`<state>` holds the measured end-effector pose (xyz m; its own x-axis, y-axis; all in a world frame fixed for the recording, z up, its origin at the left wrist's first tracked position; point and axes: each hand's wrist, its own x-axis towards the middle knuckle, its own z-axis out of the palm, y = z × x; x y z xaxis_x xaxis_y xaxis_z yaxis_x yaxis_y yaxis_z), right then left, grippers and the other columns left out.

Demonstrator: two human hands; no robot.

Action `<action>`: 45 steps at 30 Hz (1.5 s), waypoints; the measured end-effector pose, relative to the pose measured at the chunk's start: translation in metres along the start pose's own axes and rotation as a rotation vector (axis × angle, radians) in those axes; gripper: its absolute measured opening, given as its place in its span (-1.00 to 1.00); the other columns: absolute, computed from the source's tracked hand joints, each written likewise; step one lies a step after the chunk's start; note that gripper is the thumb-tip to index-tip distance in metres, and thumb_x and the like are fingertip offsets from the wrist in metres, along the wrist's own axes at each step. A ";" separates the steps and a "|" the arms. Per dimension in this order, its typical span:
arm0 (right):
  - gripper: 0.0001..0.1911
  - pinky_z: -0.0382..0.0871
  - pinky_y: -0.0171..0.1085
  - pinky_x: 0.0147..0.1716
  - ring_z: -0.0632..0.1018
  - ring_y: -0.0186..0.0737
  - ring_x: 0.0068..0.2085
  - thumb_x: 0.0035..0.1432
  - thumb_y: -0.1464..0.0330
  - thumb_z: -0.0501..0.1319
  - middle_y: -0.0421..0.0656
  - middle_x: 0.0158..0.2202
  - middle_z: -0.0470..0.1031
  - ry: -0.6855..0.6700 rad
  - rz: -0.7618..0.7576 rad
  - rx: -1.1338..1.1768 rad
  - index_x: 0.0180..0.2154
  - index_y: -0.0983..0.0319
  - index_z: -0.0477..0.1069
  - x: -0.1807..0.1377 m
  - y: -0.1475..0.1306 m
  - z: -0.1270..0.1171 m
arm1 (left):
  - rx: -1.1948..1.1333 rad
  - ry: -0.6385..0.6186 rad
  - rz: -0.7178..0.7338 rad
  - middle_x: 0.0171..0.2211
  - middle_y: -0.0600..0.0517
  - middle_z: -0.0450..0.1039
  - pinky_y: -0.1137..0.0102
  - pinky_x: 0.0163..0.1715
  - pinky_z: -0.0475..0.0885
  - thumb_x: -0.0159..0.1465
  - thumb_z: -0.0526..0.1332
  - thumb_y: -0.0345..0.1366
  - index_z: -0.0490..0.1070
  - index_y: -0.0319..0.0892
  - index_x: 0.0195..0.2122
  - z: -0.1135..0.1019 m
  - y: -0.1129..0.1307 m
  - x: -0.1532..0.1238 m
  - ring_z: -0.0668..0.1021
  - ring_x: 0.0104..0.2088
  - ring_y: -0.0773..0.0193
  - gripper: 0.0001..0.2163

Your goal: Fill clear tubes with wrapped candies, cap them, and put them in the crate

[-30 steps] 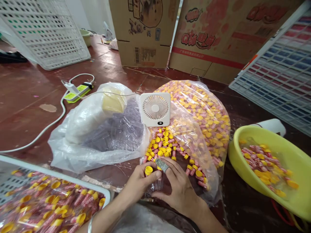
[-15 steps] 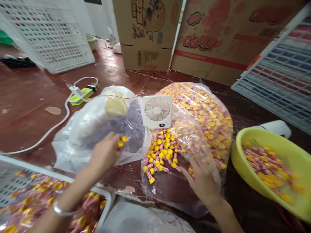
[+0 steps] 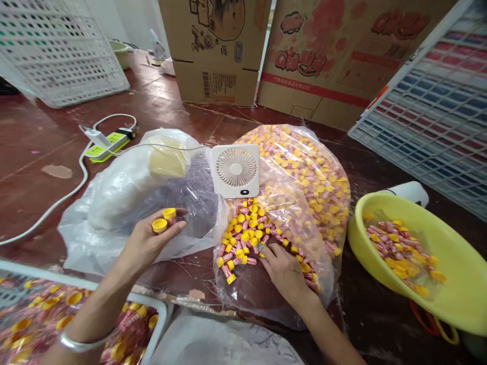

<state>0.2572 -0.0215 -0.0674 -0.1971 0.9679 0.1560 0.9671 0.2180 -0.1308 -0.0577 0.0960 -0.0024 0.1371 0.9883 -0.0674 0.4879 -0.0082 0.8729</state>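
Note:
My left hand (image 3: 146,243) is raised over the clear plastic bag (image 3: 190,238) at the left. It is closed on two small tubes with yellow caps (image 3: 160,226), their open-looking cap ends facing up. My right hand (image 3: 286,274) reaches into the pile of red-and-white yellow-capped tubes (image 3: 243,233) spilling from the mouth of a big clear bag (image 3: 323,167). Its fingers are bent together around a yellow-capped tube at the pile's edge; the fingertips partly hide it. More tubes lie beside and under that hand, on the bag's film.
A small white fan (image 3: 236,171) stands between the bags, its cable running to a power strip (image 3: 110,144). At right is a yellow basin (image 3: 452,284) with tubes; at lower left, a white crate (image 3: 162,309) full of larger-capped pieces. Cardboard boxes (image 3: 304,91) stand behind.
My left hand has turned, so the two caps it holds face up. My right hand has moved left into the pile, its fingers drawing together. The view has shifted slightly right.

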 end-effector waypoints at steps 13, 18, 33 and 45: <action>-0.73 0.47 -0.26 -0.14 0.57 -0.22 -0.19 0.20 0.21 0.33 -0.17 -0.21 0.57 0.273 0.562 1.500 -0.10 0.18 0.46 0.022 -0.040 -0.030 | -0.310 -0.070 0.376 -0.13 0.01 0.65 0.36 -0.06 0.49 0.22 0.35 -0.40 0.53 -0.06 -0.17 0.084 0.031 -0.076 0.64 -0.10 0.16 -0.83; -0.72 0.50 -0.25 -0.19 0.59 -0.25 -0.27 0.15 0.22 0.37 -0.22 -0.26 0.57 0.358 0.631 1.685 -0.13 0.17 0.47 0.027 -0.048 -0.024 | -0.101 -0.123 0.862 -0.09 -0.10 0.63 0.34 -0.10 0.44 0.36 0.17 -0.43 0.46 -0.16 -0.02 0.085 0.032 -0.076 0.63 -0.10 0.20 -0.80; -0.13 0.32 -0.16 0.09 0.46 -0.06 0.07 -0.23 0.09 0.57 -0.11 0.00 0.45 -0.213 0.294 1.927 0.11 0.14 0.35 0.008 -0.060 -0.046 | 0.085 -0.035 1.048 -0.10 -0.16 0.63 0.29 -0.24 0.37 0.46 0.05 -0.30 0.45 -0.24 0.05 0.094 0.025 -0.075 0.59 -0.18 0.19 -0.74; 0.03 0.31 -0.06 0.15 0.45 0.02 0.14 -0.28 0.00 0.55 -0.04 0.11 0.43 -0.302 0.163 1.533 0.21 0.13 0.24 0.009 -0.063 -0.041 | 0.166 -0.043 0.959 -0.05 -0.16 0.63 0.26 -0.16 0.39 0.43 0.10 -0.30 0.45 -0.19 0.07 0.062 0.004 -0.094 0.61 -0.11 0.13 -0.74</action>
<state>0.2009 -0.0320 -0.0179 -0.3159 0.9401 -0.1279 -0.0608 -0.1545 -0.9861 -0.0150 -0.0061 -0.0232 0.5697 0.5440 0.6161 0.2671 -0.8315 0.4871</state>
